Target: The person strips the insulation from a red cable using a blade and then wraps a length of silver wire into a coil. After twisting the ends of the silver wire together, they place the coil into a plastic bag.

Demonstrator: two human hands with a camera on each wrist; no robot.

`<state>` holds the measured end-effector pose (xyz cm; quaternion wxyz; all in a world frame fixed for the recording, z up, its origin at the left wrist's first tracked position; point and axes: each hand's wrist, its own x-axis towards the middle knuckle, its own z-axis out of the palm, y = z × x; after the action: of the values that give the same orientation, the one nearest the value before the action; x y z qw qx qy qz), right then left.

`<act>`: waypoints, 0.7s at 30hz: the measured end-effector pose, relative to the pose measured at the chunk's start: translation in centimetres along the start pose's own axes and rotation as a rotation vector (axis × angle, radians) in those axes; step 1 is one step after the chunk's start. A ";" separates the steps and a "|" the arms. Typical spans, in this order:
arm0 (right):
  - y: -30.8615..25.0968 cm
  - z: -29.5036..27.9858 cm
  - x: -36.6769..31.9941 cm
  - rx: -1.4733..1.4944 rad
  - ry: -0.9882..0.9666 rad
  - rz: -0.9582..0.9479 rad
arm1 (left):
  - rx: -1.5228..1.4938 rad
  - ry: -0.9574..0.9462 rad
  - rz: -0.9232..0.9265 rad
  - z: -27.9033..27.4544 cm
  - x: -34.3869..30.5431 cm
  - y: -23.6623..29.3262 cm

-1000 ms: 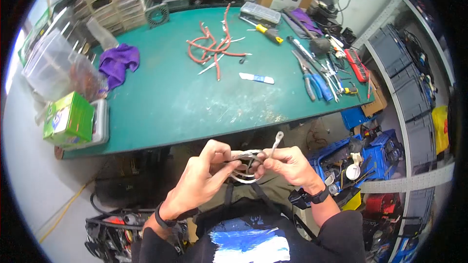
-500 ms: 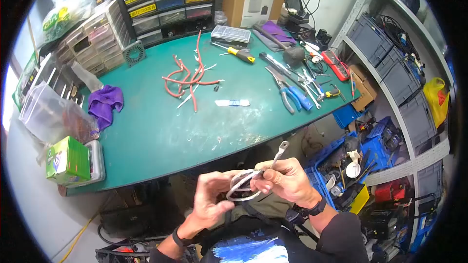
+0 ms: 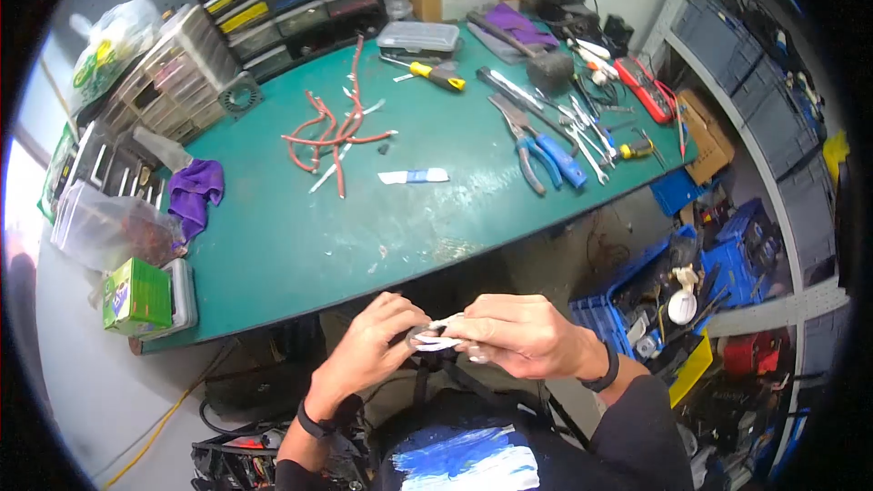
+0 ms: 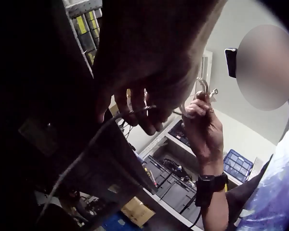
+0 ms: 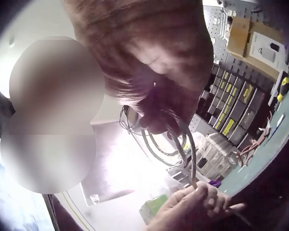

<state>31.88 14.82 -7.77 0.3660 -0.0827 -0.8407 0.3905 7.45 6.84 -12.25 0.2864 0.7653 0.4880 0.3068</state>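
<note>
Head view: the person's two hands meet between the torso and the near edge of the bench (image 3: 273, 259), with a coiled grey cable (image 3: 436, 344) between them. The left hand (image 3: 375, 338) pinches the cable, its fingers curled; the right hand (image 3: 520, 336) grips the coil (from the right wrist, several loops hang below those fingers). In the left wrist view, a length of cable trails away past the left hand, and an eyelet-like end (image 4: 214, 92) stands out beside the right hand.

On the bench, a tangle of red cables (image 3: 338, 138) lies well apart from the hands, with a white-and-blue strip (image 3: 414, 176) near it. Farther right are blue-handled pliers (image 3: 566, 162) and a red meter (image 3: 643, 91); a yellow-and-black screwdriver (image 3: 438, 76) lies toward the back. A purple cloth (image 3: 194, 193) sits at the left edge, beyond a green box (image 3: 136, 298).
</note>
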 end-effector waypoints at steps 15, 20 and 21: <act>0.1 -5.6 -6.6 -0.092 0.037 0.352 | 0.489 -0.003 -0.062 5.1 4.0 5.3; 2.3 -4.2 -8.4 0.161 0.028 0.701 | 0.119 0.130 -0.049 8.3 2.6 3.6; 2.8 -3.6 -8.8 0.289 0.031 0.848 | 0.047 0.117 -0.132 8.7 2.0 3.8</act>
<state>40.24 15.19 -13.10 0.1940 -0.3740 -0.6636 0.6181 16.83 6.10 -14.73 0.2590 0.7187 0.5604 0.3199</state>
